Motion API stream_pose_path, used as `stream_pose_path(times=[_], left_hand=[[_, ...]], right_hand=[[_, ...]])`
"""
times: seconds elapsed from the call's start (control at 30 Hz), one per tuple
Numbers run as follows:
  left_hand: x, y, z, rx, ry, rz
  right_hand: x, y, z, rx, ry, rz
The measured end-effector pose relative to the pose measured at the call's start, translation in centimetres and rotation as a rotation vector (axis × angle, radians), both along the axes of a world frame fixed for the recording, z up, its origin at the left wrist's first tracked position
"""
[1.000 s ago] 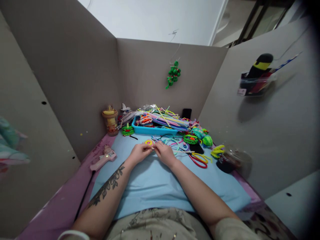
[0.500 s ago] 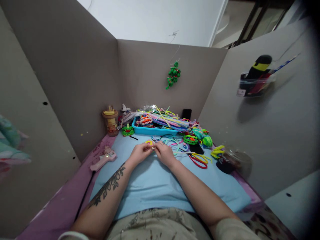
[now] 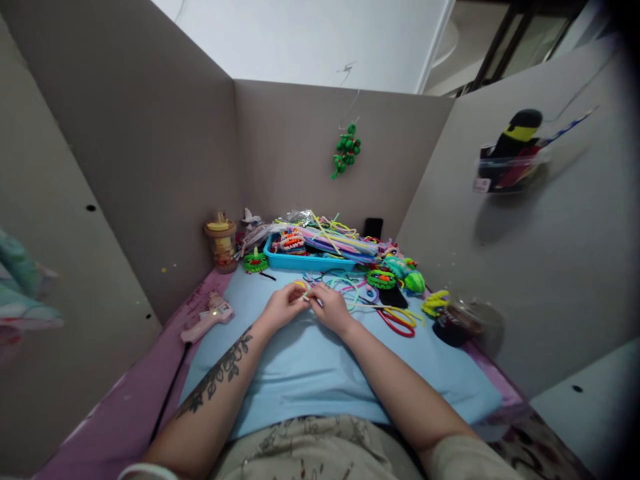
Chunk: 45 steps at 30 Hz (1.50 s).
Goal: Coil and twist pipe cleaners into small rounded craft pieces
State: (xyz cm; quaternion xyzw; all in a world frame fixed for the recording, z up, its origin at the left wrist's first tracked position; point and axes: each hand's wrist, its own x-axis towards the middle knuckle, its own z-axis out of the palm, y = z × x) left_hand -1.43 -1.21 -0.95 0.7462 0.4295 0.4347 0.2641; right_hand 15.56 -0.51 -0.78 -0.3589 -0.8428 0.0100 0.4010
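Left hand: bare, tattooed with dark leaves along the forearm; left hand [image 3: 286, 308] has thumb and fingers pinched on one side of the piece.
Right hand: bare; right hand [image 3: 329, 309] grips the other side, fingertips nearly meeting the left's.
Piece in hand: small pale piece [image 3: 305, 298], between both sets of fingertips, just above the cloth; mostly covered, its full shape cannot be told.
Work surface: light-blue wrinkled cloth [image 3: 310, 373] over a purple tabletop [image 3: 107, 413].
Left side: pale-pink pistol-shaped glue gun [image 3: 207, 321], black-corded, with a small lit spot.
Right side: scissors with red and yellow handles [image 3: 399, 325]; transparent jar with a black end [image 3: 463, 320], tipped over; yellow fuzzy bundle [image 3: 435, 304] beside it.
Beyond the hands: yellow curved object [image 3: 301, 284], largely hidden by the left fingers; loose pastel fuzzy stems [image 3: 356, 291].
Back row: bright-blue plastic tray [image 3: 313, 261] heaped with stems; round green fuzzy figure [image 3: 256, 261]; brown-rimmed cup [image 3: 221, 245].
Room: grey partition panels [image 3: 295, 147]; green beaded-looking ornament [image 3: 347, 152] on a wire; white wall [image 3: 310, 40] above.
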Motion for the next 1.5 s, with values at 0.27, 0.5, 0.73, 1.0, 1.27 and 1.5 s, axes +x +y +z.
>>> stream_pose_path(times=[0.27,0.5,0.73,1.0,1.27,1.5], left_hand=[[0.3,0.1,-0.2,-0.006,0.002,-0.011],[-0.1,0.2,-0.1,-0.006,0.028,0.012],[0.0,0.2,-0.2,-0.004,0.039,0.016],[0.3,-0.2,0.1,0.022,0.045,-0.005],[0.3,-0.2,0.3,0.039,0.059,-0.040],[0.4,-0.2,0.4,0.037,0.040,-0.043]], right_hand=[[0.1,0.3,-0.2,-0.009,0.039,0.059],[0.5,0.7,-0.3,-0.044,0.108,0.153],[0.6,0.5,0.1,-0.057,0.116,0.172],[0.6,0.3,0.2,-0.042,0.082,0.158],[0.7,0.1,0.7,-0.052,0.077,0.143],[1.2,0.2,0.9,-0.064,0.070,0.142]])
